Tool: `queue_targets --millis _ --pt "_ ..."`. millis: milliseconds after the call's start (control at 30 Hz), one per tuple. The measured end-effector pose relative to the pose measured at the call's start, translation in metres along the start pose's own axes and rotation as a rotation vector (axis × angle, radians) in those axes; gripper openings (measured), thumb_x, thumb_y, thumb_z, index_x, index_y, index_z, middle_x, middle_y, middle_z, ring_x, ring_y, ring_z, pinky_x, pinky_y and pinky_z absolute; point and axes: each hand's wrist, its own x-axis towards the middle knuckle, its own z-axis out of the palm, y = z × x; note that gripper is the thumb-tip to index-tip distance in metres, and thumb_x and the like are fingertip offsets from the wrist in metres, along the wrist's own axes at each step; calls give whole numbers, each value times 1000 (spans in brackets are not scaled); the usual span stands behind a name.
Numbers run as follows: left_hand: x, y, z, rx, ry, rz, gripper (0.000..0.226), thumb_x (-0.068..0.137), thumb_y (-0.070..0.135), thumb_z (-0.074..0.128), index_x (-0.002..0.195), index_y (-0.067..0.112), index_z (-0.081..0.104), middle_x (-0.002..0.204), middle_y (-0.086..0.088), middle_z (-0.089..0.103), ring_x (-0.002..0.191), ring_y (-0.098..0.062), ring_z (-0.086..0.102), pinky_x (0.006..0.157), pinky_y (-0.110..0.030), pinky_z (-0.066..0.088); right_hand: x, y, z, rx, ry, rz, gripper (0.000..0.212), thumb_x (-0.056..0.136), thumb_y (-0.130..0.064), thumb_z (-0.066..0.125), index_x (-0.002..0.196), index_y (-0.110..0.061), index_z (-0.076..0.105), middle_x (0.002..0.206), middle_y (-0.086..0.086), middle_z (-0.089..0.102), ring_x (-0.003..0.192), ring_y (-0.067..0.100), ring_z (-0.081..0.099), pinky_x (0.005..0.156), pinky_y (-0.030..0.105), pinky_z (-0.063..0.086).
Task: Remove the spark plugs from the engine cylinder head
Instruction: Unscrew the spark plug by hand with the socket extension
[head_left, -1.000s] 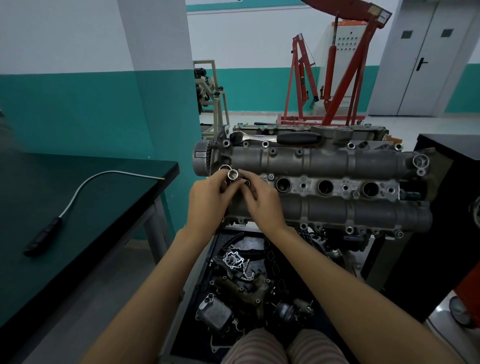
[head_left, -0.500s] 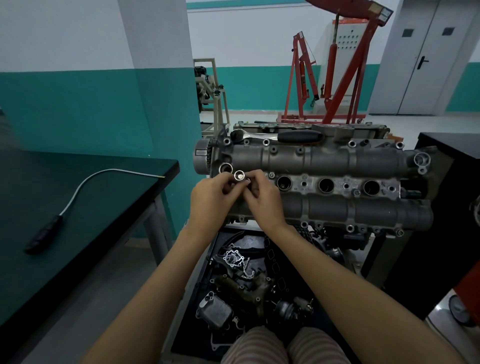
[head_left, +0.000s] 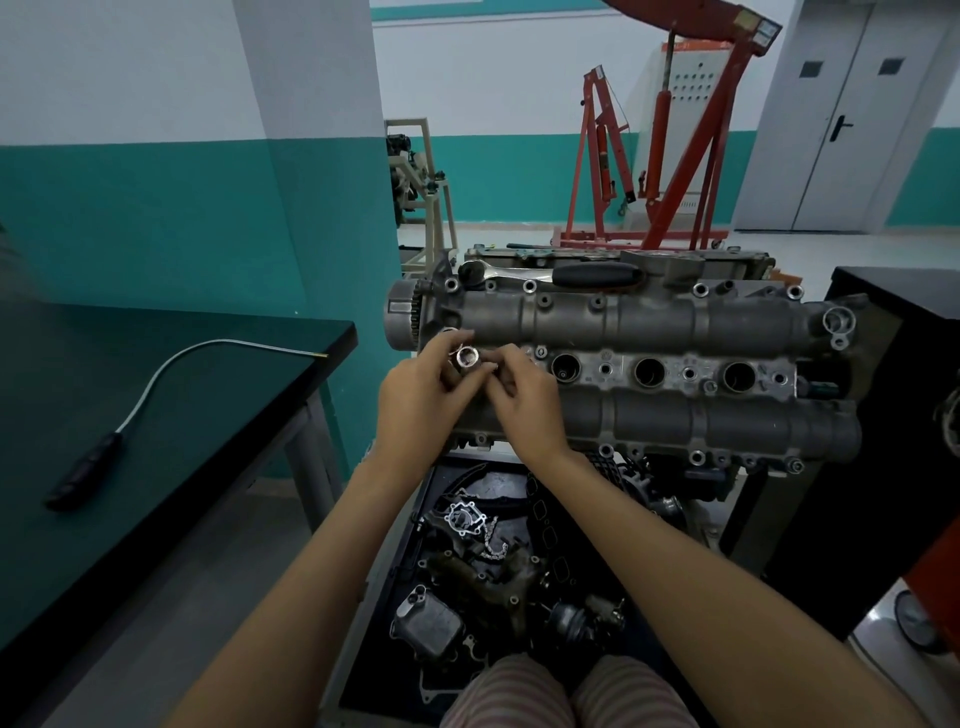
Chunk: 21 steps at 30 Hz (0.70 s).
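The grey engine cylinder head (head_left: 649, 322) lies across a stand in front of me, with three open spark plug wells (head_left: 649, 371) in a row along its middle. Over its left end both hands meet. My left hand (head_left: 415, 410) grips a shiny metal socket (head_left: 466, 357), its open mouth turned up toward me. My right hand (head_left: 524, 402) pinches the same socket from the right with curled fingers. The leftmost well is hidden under my hands. No spark plug shows.
A ratchet with a black handle (head_left: 566, 273) rests on the head's far edge. On the dark bench at left lies a flexible pickup tool (head_left: 156, 384). A black tray of engine parts (head_left: 483, 561) sits under the head. A red engine crane (head_left: 660, 156) stands behind.
Both hands have shifted slightly with the socket, lifting it a little and tilting its open end more toward me. Nothing else has moved.
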Motion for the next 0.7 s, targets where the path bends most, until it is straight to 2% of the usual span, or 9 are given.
queue_targets --millis 100,167,300,367,433,500,533,600,700 --pt "1 -3 -3 -5 -16 28 12 86 19 66 94 12 70 60 -1 63 54 -16 60 56 -37 51 1 -1 -1 -19 9 -61 22 92 -13 52 111 -12 62 84 -15 64 76 -4 57 68 10 44" --pt "1 -6 -2 -30 12 20 9 86 16 65 89 9 70 60 -3 65 54 -16 61 57 -39 52 2 -1 -1 -41 -19 -77 28 93 -14 51 120 -13 59 94 -6 67 82 1 61 74 19 48" --pt "0 -4 1 -18 23 -3 13 84 19 68 95 11 69 59 -1 63 54 -17 59 54 -36 51 1 1 1 -55 0 7 27 88 -20 59 115 -18 57 64 -15 41 57 1 42 56 19 38" --pt "0 -3 1 -18 11 12 14 85 19 67 97 13 70 58 0 63 52 -16 59 54 -35 50 1 2 1 -26 13 22 13 88 -20 59 101 -22 56 60 -13 36 54 3 40 52 17 34" --pt "1 -4 0 -30 12 4 8 85 21 67 89 15 71 54 2 60 50 -14 57 54 -37 49 1 1 1 -27 27 -1 8 90 -18 57 98 -18 59 60 -15 39 57 -1 44 53 15 35" --pt "2 -5 2 -50 39 -30 9 84 24 69 83 15 70 53 2 58 49 -13 56 53 -36 48 1 0 0 -46 9 -43 20 92 -14 53 111 -11 62 75 -16 58 72 -6 55 65 12 43" --pt "2 -5 3 -54 43 -46 10 83 25 69 82 15 69 54 2 59 51 -14 57 54 -36 49 1 -1 -1 -53 -11 -54 26 93 -13 51 118 -10 60 90 -9 66 84 -3 59 74 14 46" --pt "1 -5 5 -39 25 -48 11 84 25 69 88 16 70 59 1 63 54 -14 60 56 -38 51 1 -1 -1 -62 -30 -43 33 94 -13 50 126 -11 55 101 2 68 90 7 62 79 21 48" --pt "0 -5 4 -12 36 -22 21 83 21 69 103 14 68 62 0 64 54 -16 59 55 -36 52 1 -1 1 -70 -10 13 35 90 -19 56 125 -15 52 67 -10 51 59 0 47 58 15 38"
